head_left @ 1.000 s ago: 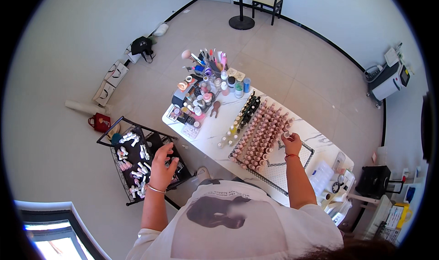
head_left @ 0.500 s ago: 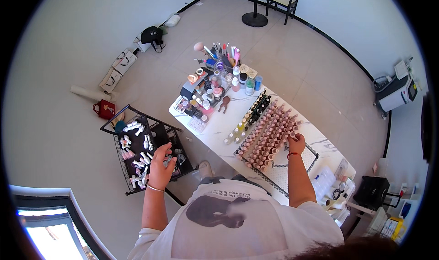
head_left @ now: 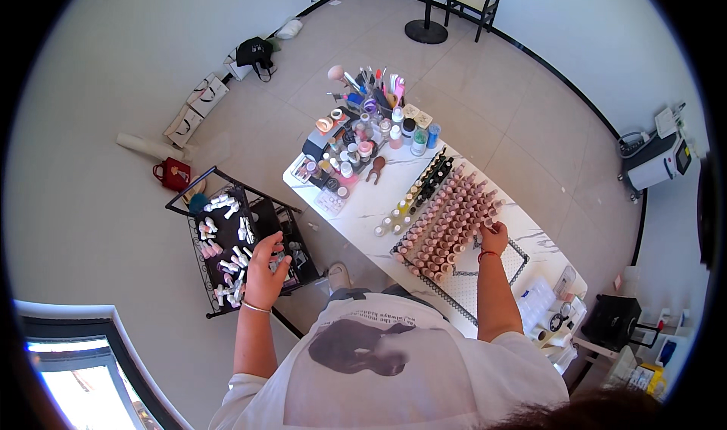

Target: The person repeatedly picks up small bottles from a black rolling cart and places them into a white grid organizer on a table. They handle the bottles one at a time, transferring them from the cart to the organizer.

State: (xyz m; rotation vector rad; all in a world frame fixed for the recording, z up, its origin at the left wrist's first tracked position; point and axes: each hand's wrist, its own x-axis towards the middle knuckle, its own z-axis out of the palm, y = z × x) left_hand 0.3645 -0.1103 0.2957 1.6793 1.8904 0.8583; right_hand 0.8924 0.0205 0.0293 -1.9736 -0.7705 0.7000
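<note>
Rows of pink-capped nail polish bottles stand close together on the marble-patterned table. At the right end of these rows, my right hand has its fingers closed around one nail polish bottle, which is partly hidden by them. A red string circles that wrist. My left hand hovers beside the black cart, its fingers bent and apart, with nothing seen in it. White and pink bottles lie in small groups on the cart's top.
Darker and yellow bottles line the left of the pink rows. Jars, brushes and a brown clip crowd the table's far end. A lace-edged white mat lies nearest me. Clear plastic boxes sit at the right.
The whole view has shifted slightly. Both hands keep nearly the same places, the right one at the end of the pink rows and the left one by the cart.
</note>
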